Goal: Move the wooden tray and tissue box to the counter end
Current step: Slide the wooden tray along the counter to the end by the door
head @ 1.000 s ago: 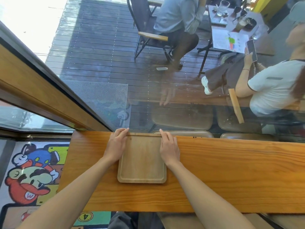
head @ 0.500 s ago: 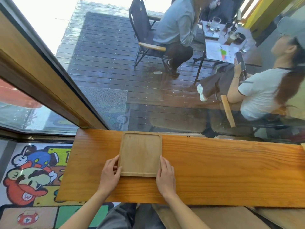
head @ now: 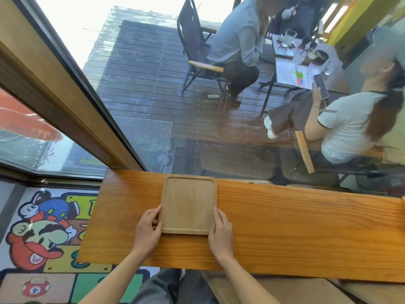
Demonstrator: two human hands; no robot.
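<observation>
Glossy orange-grained wooden surface runs beside a glass window; a pale, rounded-corner wooden tray lies flat near its left end, the left hand and right hand gripping its near corners.

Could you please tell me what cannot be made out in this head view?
- Tissue box: nowhere in frame.
- Counter: its right end is cut off by the picture's edge.
- Wooden tray: the left hand and right hand cover its near corners; whether it is lifted is unclear.
</observation>
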